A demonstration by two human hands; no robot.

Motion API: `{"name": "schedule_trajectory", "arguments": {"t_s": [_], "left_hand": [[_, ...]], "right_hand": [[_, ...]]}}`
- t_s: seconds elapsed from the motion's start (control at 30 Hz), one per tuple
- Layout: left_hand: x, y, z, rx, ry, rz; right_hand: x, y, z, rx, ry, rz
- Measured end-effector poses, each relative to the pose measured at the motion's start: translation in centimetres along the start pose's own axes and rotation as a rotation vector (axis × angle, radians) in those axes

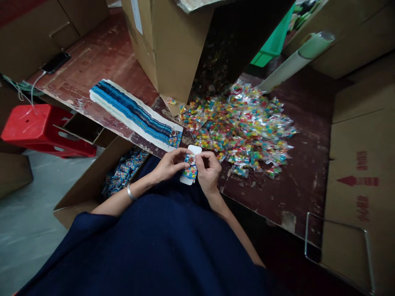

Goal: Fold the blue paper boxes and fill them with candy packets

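A small blue printed carton [189, 168] with white end flaps is between my hands, in front of my body. My left hand [171, 165] pinches its left side, and my right hand [209, 169] has thumb and fingers closed at its upper right edge. Just beyond my left hand, a long row of flat blue and white cartons [135, 115] lies on the red-brown table. Right of it spreads a pile of clear packets of colourful candies [243, 127]. Whether the carton has anything inside is hidden.
A cardboard box [78, 183] at the lower left holds many blue cartons. Behind the packets stands a large cardboard box [175, 45]. A plastic roll [296, 61], red stool [46, 127], phone [56, 62] and metal handle [336, 224] surround the table [277, 201].
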State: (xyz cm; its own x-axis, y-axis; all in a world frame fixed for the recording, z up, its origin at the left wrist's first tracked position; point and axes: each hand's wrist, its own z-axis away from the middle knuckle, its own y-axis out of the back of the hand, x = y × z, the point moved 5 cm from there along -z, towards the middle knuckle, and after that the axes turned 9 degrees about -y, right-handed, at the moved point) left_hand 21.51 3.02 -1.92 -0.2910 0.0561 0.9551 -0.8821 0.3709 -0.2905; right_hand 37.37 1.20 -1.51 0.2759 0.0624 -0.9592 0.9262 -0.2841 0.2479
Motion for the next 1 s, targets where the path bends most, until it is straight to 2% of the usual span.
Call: {"name": "schedule_trajectory", "arguments": {"t_s": [0.1,0.23,0.33,0.43,0.5,0.6,0.67,0.8,1.0], "left_hand": [[0.1,0.2,0.0,0.006,0.002,-0.01],[0.5,0.4,0.0,0.077,0.02,0.034],[0.8,0.3,0.1,0.066,0.048,0.016],[1.3,0.5,0.2,0.058,0.046,-0.038],[1.5,0.6,0.3,0.043,0.043,-0.066],[1.7,0.5,0.4,-0.027,0.04,-0.077],[1.7,0.3,0.5,-0.064,0.033,-0.078],[1.4,0.4,0.6,-0.033,0.016,-0.09],[1.2,0.0,0.9,-0.027,0.049,-0.038]], "right_hand": [[-0.1,-0.2,-0.4,-0.032,0.018,-0.025],[-0.5,-0.5,-0.9,-0.041,-0.053,-0.163],[-1.3,-0.9,-1.3,-0.174,-0.066,-0.225],[-1.2,-0.8,-1.8,-0.268,-0.165,-0.214],[-0.9,-0.5,-2.2,-0.297,-0.244,-0.177],[-0.7,0.2,-2.8,-0.282,-0.287,-0.137],[-0.7,0.4,-3.1,-0.276,-0.285,-0.132],[-1.1,0.2,-2.8,-0.298,-0.215,-0.094],[-1.5,0.9,-1.8,-0.256,-0.134,-0.068]]}}
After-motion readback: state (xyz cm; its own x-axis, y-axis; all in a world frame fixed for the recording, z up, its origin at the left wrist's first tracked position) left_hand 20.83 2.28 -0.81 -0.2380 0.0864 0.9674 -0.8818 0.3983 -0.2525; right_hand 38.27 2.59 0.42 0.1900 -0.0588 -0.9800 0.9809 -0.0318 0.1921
